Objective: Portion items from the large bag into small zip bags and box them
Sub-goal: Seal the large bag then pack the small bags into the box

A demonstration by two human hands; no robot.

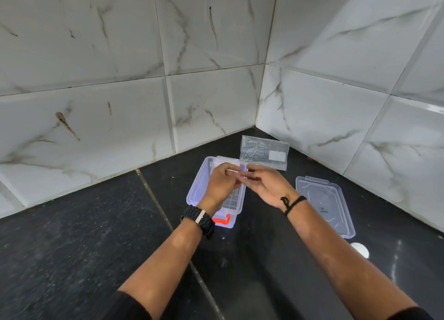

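Note:
A clear plastic box with an orange latch stands open on the dark counter. Above it, my left hand and my right hand meet, and both pinch a small clear zip bag between their fingertips. The bag is mostly hidden by my fingers, and what it holds cannot be made out. The large clear bag, with a white label, lies flat just behind the box, near the wall corner.
The box's clear lid lies on the counter to the right of my right wrist. A small white round spot shows on the counter in front of the lid. Marble-tiled walls close in the counter at the back and right.

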